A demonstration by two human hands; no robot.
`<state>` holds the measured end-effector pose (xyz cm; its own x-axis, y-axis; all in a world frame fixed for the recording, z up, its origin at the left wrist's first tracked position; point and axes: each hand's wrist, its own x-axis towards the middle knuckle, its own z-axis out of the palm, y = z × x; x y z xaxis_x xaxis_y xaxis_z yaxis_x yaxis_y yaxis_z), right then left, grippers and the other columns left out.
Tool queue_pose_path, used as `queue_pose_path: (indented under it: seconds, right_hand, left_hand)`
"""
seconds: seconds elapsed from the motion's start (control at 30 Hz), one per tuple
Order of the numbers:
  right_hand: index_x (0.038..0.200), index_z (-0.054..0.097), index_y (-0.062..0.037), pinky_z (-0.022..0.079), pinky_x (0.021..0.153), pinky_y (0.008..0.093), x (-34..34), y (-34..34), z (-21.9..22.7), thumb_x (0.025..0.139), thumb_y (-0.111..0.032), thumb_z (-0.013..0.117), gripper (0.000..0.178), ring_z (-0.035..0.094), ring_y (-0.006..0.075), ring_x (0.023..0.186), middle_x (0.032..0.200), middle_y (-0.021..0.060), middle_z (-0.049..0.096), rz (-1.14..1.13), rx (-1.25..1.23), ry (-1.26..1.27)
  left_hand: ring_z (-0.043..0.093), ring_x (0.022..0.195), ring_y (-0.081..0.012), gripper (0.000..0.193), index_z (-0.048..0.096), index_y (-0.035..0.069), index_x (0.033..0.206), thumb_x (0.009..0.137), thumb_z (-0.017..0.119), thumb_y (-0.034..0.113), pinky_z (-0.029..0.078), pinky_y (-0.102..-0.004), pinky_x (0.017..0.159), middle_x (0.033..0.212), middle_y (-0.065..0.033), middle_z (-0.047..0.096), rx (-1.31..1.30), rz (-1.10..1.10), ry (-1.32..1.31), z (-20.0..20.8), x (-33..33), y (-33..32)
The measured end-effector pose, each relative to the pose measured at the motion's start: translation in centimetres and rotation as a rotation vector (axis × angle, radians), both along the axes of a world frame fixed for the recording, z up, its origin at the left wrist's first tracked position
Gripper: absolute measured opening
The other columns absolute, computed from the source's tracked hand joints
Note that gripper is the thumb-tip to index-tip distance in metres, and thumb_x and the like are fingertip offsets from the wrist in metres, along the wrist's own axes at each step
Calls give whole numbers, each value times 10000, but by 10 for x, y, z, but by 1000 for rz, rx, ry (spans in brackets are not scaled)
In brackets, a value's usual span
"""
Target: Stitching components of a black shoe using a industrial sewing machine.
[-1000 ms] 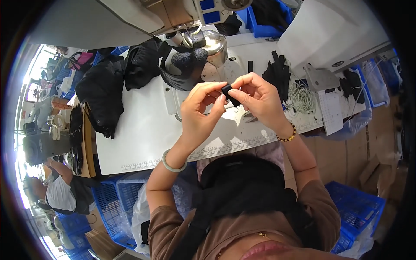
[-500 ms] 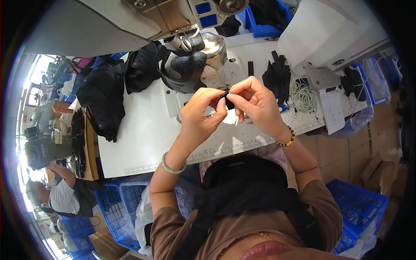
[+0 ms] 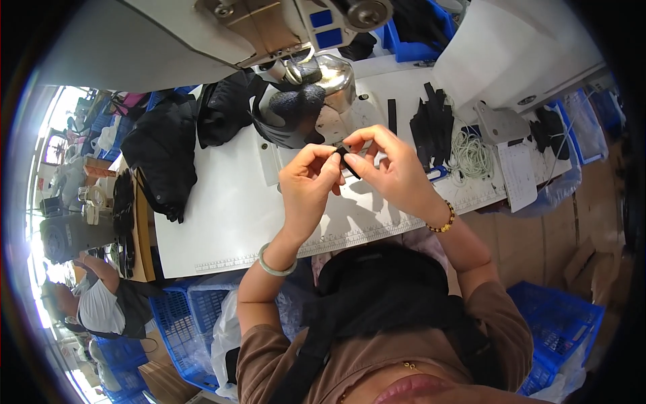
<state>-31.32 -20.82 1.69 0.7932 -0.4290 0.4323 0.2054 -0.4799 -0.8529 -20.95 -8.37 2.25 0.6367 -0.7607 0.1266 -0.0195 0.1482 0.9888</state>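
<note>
Above the white sewing table, my left hand (image 3: 306, 188) and my right hand (image 3: 390, 172) meet, both closed in a pinch on a small black fabric strip (image 3: 342, 154). My fingers cover most of the strip, and I cannot tell whether it is folded. Just beyond the hands, a black padded piece (image 3: 296, 104) lies against the sewing machine's shiny metal bed (image 3: 336, 74). A single narrow black strip (image 3: 391, 116) lies flat behind my right hand. Next to it is a pile of black strips (image 3: 432, 126).
A sewing machine head (image 3: 269, 30) overhangs the table's far side. Black fabric pieces (image 3: 158, 151) lie at left. Tangled pale cord (image 3: 472, 153) and a blue-handled tool (image 3: 437, 172) sit at right. Blue crates (image 3: 552, 323) stand below the table. Another person (image 3: 104, 306) works at far left.
Both hands have come slightly nearer to me, still pinching the black strip. My right fingers have shifted their hold, and the strip is turned differently.
</note>
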Motion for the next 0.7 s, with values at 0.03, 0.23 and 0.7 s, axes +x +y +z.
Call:
queue_pose_path:
  seconds: [0.03,0.23,0.7]
  right_hand:
    - [1007,550,8,415,502,178,-1,3,-3,874,-79,573,161,531,43,611,865,38,596,45,161,14]
    - [1175,406,-49,394,462,184,-13,-5,23,884,-69,544,322,486,46,572,779,19,557,337,569,125]
    - [1026,614,-61,447,576,214,-23,-14,36,798,-128,692,249,528,99,656,826,27,552,97,-230,66]
  left_hand:
    - [550,591,-59,80,594,-20,877,878,549,46,441,-192,490,714,-47,594,-34,-1,24,-2,0,0]
    - [574,604,-86,97,570,-30,881,884,557,66,473,-218,501,738,-62,612,-12,-169,222,6,6,11]
    - [596,592,-104,91,586,-30,851,881,578,56,486,-215,492,716,-75,614,71,-182,58,37,12,13]
